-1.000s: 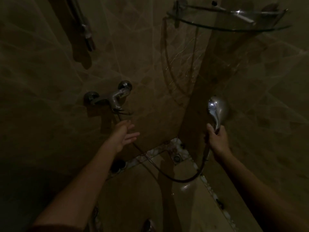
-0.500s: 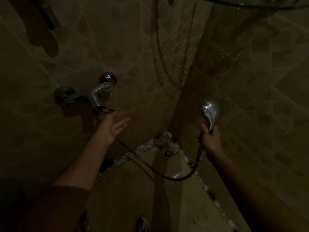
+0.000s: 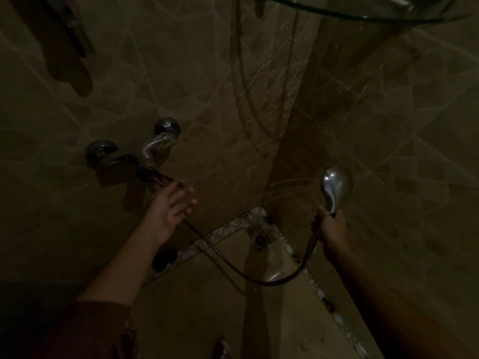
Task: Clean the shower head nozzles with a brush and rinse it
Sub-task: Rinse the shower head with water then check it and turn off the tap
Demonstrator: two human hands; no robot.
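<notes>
The room is very dim. My right hand [image 3: 331,226] grips the handle of a chrome shower head [image 3: 335,186], held upright near the tiled corner with its rounded back toward me; the nozzles are hidden. Thin water streaks leave it toward the left. A metal hose [image 3: 259,278] loops from the handle down over the floor to the wall mixer tap [image 3: 147,151]. My left hand [image 3: 171,206] reaches up with straight fingers, its fingertips at the tap's lever [image 3: 153,176]. No brush is in view.
Brown tiled walls meet in a corner ahead. A floor drain [image 3: 259,238] sits in that corner. A glass corner shelf [image 3: 363,16] hangs overhead at top right. A wall bracket [image 3: 75,35] is at upper left. A dark round object [image 3: 164,259] lies by the wall base.
My left hand has risen from below the tap to its lever. Thin water streaks now show beside the shower head. The right hand keeps its hold.
</notes>
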